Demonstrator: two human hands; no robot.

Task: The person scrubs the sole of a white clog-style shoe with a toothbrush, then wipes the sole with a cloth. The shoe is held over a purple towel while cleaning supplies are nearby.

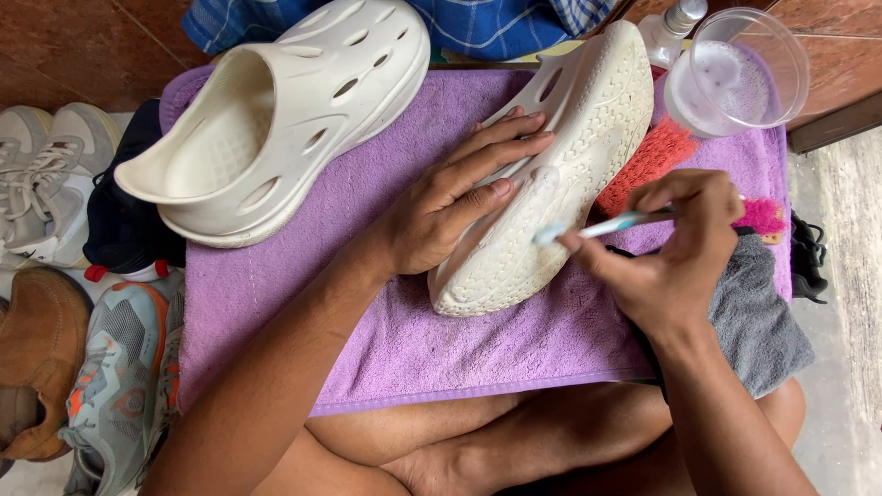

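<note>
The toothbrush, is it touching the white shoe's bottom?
Touching. The head view shows the toothbrush, held in the right hand, with its head pressed on the sole of the white shoe.

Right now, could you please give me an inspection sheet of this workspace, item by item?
Surface: purple towel spread over the seated person's lap.
Job's things: white clog lying tilted, sole showing; toothbrush with its head at the sole's edge.
Clutter: second white clog upright on the towel; clear cup of cloudy liquid; red brush; grey cloth; small bottle.
Grippers: left hand pressed flat on the tilted clog; right hand gripping the toothbrush.
Cables: nothing seen.
Surroundings: sneakers and a brown shoe on the left; blue checked cloth behind.
</note>
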